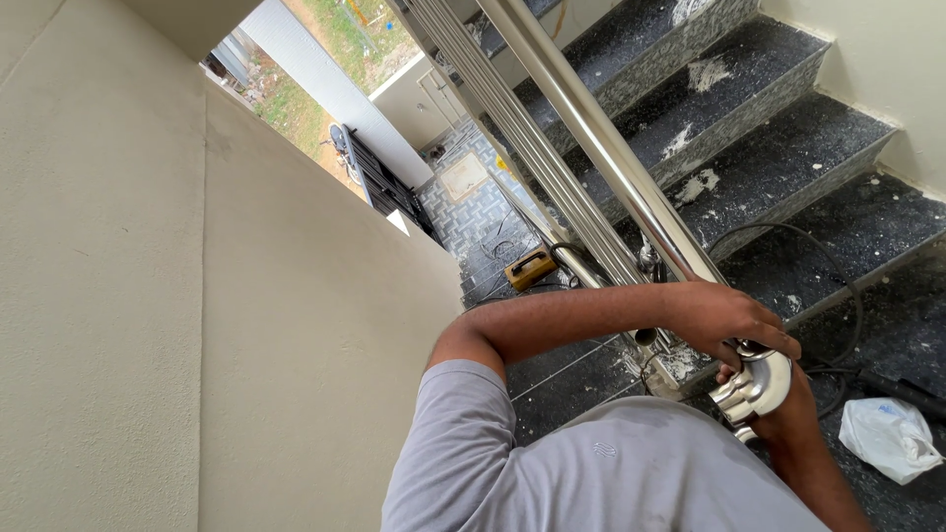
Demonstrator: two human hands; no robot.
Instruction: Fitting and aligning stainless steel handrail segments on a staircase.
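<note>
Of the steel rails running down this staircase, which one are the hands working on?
The thick top handrail, the largest tube. Its lower end meets the shiny curved elbow gripped between the left hand and right hand. The thinner rails below go untouched.

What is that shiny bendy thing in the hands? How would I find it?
Follow the long steel handrail down the dark stairs to its lower end. There both hands, left hand on top, grip a curved steel elbow. Unlike the straight rails, it bends.
</note>
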